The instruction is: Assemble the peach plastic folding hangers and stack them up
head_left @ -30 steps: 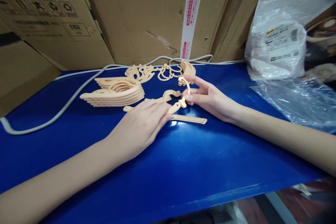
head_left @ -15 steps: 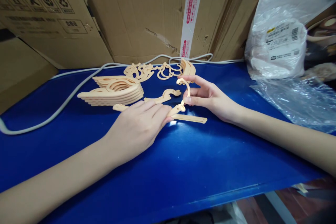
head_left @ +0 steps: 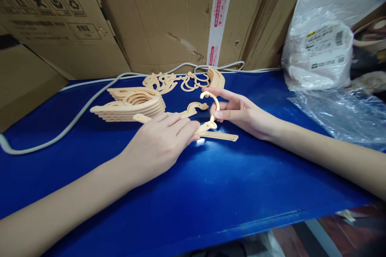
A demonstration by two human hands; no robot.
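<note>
My left hand (head_left: 163, 144) is closed, palm down, around a beige plastic hanger arm (head_left: 141, 119), whose ends poke out on both sides of the fingers. In my right hand (head_left: 238, 110), thumb and fingers pinch the stem of a beige hanger hook (head_left: 217, 102). The hook's base meets the arm's right end at my left fingertips; whether they are locked together I cannot tell. A straight beige bar (head_left: 221, 135) lies under this joint, partly hidden by my left hand. Just behind lies another curved hanger piece (head_left: 196, 107).
A stack of beige hanger arms (head_left: 129, 110) sits at left. Loose hooks (head_left: 189, 82) and a small stack of curved pieces (head_left: 216, 78) lie at the back. A white cable (head_left: 81, 108) runs along the cardboard box (head_left: 169, 16). Plastic-wrapped goods (head_left: 319, 56) stand at right.
The hook has turned slightly and its tip shifted a little left. Its base and the arm's right end have moved slightly right. Both hands keep their grip.
</note>
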